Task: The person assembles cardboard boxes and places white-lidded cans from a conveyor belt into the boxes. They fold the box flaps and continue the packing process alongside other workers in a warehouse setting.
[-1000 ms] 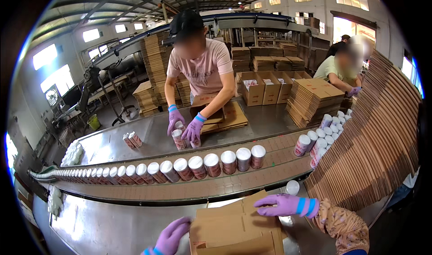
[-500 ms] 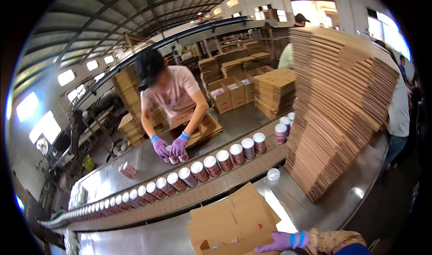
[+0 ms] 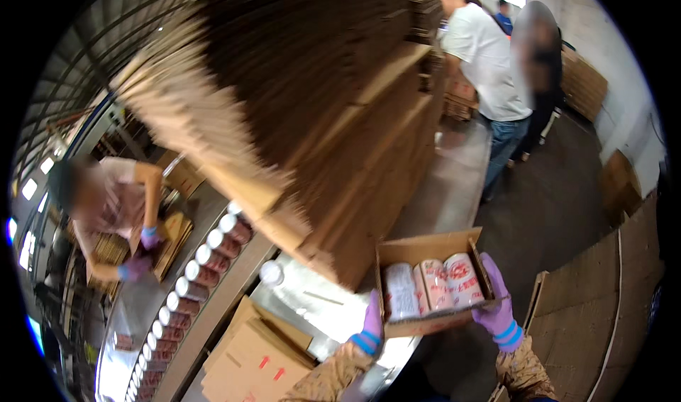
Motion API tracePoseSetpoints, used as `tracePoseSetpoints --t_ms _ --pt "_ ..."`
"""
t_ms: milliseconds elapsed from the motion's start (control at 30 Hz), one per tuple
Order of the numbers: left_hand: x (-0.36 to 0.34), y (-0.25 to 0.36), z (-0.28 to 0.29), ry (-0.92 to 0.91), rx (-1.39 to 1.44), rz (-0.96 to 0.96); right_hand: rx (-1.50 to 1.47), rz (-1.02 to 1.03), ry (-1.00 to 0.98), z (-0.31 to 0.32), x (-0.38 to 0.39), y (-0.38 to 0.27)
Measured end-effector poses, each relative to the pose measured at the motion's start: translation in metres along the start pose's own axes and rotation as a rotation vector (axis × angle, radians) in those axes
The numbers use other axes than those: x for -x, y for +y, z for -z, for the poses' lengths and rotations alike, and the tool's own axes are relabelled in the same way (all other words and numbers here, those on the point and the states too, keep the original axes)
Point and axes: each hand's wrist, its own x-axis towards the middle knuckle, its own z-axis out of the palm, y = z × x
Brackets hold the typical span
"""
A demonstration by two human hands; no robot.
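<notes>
My left hand and my right hand, in purple gloves with blue cuffs, grip an open cardboard box by its two opposite sides. Several white-and-red printed cans lie on their sides in the box. It hangs tilted beyond the metal table's edge. The left fingers are partly hidden behind the box's left wall; the right hand wraps round its right side. Left of my left forearm, a pile of flat cartons with red arrows lies on the metal table.
A tall stack of flattened cartons rises close ahead. Upright cans line the conveyor on the left, where a co-worker in purple gloves stands. A clear round lid or cup sits on the table. Large cardboard stands at right; people are beyond.
The view has swung to the right. My left hand has come into view, and both hands now hold the box of cans. The carton stack looms nearer.
</notes>
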Motion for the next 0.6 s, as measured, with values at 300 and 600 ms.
tracePoseSetpoints --t_ms 300,600 --pt "-0.065 -0.055 -0.041 -0.13 -0.431 -0.28 0.488 0.116 0.169 0.003 -0.035 0.129" --pt "0.015 0.202 0.301 0.551 -1.388 -0.068 0.444 -0.16 0.685 -0.06 0.031 0.084"
